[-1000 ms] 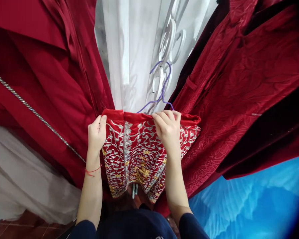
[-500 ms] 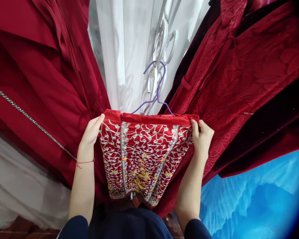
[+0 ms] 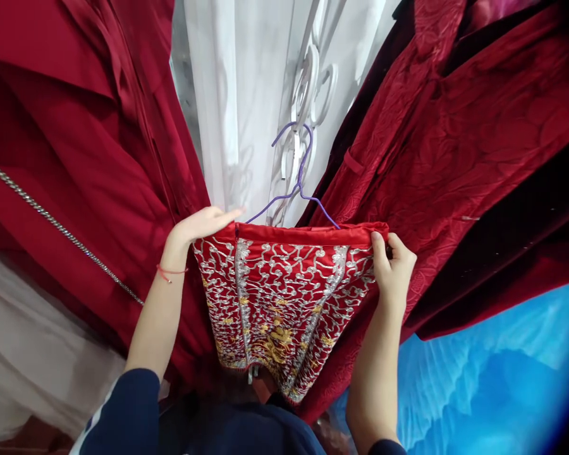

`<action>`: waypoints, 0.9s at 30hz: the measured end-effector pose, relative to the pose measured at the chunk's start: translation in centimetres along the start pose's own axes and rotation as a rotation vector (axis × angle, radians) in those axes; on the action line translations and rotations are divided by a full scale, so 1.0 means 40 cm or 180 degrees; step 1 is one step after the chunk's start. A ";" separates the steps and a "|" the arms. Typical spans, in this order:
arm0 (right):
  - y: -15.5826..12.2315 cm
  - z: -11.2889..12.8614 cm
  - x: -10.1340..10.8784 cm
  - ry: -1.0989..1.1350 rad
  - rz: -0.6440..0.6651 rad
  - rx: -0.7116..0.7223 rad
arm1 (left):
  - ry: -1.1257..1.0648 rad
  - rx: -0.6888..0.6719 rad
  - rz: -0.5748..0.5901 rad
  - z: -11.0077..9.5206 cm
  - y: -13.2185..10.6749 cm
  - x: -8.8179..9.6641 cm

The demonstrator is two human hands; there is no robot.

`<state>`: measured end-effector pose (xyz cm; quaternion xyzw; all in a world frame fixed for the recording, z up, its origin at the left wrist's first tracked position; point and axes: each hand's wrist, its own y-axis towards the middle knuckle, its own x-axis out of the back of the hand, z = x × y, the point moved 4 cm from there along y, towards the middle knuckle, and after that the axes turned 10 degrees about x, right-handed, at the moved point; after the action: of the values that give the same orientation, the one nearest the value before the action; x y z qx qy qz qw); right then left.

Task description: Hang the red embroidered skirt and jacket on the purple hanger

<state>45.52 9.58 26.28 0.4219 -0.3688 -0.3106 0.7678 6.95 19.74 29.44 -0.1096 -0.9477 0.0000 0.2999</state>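
A red skirt (image 3: 275,297) with silver and gold embroidery and a plain red satin waistband hangs in front of me. The shoulders of a purple wire hanger (image 3: 299,183) disappear behind its waistband. At the left end of the band is my left hand (image 3: 196,225), closed on the edge, with a finger stretched out along the top toward the hanger. Part of its grip is hidden. My right hand (image 3: 394,259) pinches the right end of the waistband between thumb and fingers, keeping the band spread wide.
Dark red garments hang close by at left (image 3: 76,145) and right (image 3: 493,126). A metal chain (image 3: 61,227) crosses the left garment. Behind the hanger stand white scrollwork (image 3: 308,82) and white drapes (image 3: 222,95). Blue fabric (image 3: 497,379) lies at lower right.
My left hand has turned inward, its finger now reaching right along the waistband. My right hand and the skirt have shifted slightly right and down.
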 end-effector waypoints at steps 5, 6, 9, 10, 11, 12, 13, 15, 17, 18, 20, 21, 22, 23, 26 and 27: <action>-0.008 -0.003 -0.004 -0.0021 0.0085 -0.0040 | -0.0299 -0.0719 0.0419 -0.091 0.004 -0.019; -0.011 -0.004 -0.004 -0.0042 0.0088 -0.0043 | -0.0632 -0.0939 0.0204 -0.095 -0.010 -0.015; -0.028 0.003 -0.008 -0.0114 -0.0004 -0.0002 | -0.1430 -0.1436 -0.0382 -0.068 -0.081 -0.012; -0.036 0.012 -0.009 -0.0184 -0.0103 0.0031 | -0.1558 -0.1571 -0.0495 -0.049 -0.113 -0.019; -0.045 0.025 -0.010 -0.0306 -0.0246 0.0064 | -0.1590 -0.1673 -0.0563 -0.025 -0.147 -0.030; -0.055 0.042 -0.012 -0.0483 -0.0427 0.0078 | -0.1560 -0.1747 -0.0629 0.002 -0.181 -0.045; -0.067 0.064 -0.014 -0.0695 -0.0623 0.0078 | -0.1483 -0.1778 -0.0671 0.031 -0.214 -0.065; -0.091 0.120 -0.023 -0.1029 -0.0949 0.0086 | -0.1178 -0.1843 -0.0704 0.088 -0.275 -0.112; -0.113 0.183 -0.042 -0.1027 -0.1125 0.0163 | -0.0873 -0.1894 -0.0643 0.138 -0.318 -0.166; -0.124 0.214 -0.055 -0.0889 -0.1163 0.0244 | -0.0761 -0.1889 -0.0503 0.160 -0.330 -0.194; -0.144 0.271 -0.090 -0.0387 -0.1072 0.0438 | -0.0563 -0.1749 -0.0075 0.200 -0.333 -0.249; -0.154 0.294 -0.112 -0.0052 -0.0901 0.0483 | -0.0490 -0.1621 0.0123 0.218 -0.327 -0.272; -0.163 0.315 -0.138 0.0308 -0.0633 0.0478 | -0.0446 -0.1483 0.0288 0.234 -0.318 -0.291; -0.173 0.333 -0.167 0.0663 -0.0279 0.0435 | -0.0432 -0.1353 0.0434 0.249 -0.308 -0.306; -0.202 0.379 -0.250 0.1359 0.0802 0.0194 | -0.0545 -0.1133 0.0965 0.276 -0.287 -0.341; -0.209 0.392 -0.270 0.1475 0.1030 0.0148 | -0.0601 -0.1121 0.1171 0.281 -0.287 -0.349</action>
<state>25.36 7.77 21.49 0.4348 -0.2530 -0.0707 0.8613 9.32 6.38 13.05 -0.3299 -0.9210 -0.1002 0.1815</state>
